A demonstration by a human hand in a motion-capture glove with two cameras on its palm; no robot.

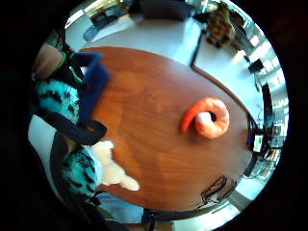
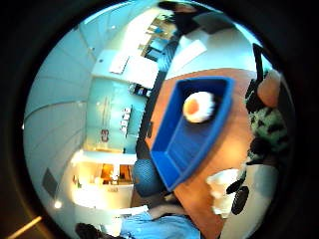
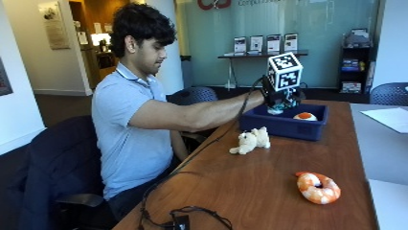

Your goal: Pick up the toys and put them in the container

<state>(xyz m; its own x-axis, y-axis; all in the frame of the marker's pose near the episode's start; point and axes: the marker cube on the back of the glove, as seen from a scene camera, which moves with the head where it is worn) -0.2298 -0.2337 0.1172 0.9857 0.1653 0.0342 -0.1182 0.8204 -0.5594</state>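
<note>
My gloved right hand (image 3: 278,97) hovers over the near left end of the blue container (image 3: 284,127), gripping a teal plush toy with black stripes (image 3: 275,110). Its fur (image 1: 57,96) fills the edge of both palm views (image 2: 267,124). A fried-egg toy (image 3: 305,116) lies inside the container (image 2: 172,144), close to the hand (image 2: 198,107). A cream plush dog (image 3: 252,140) lies on the wooden table just in front of the container (image 1: 113,168). An orange shrimp toy (image 3: 318,187) is curled up nearer the front right (image 1: 207,117).
A black cable with a small box (image 3: 182,218) lies at the table's front edge. A white table with a sheet of paper (image 3: 389,117) adjoins on the right. An office chair (image 3: 194,96) stands behind the container's left side.
</note>
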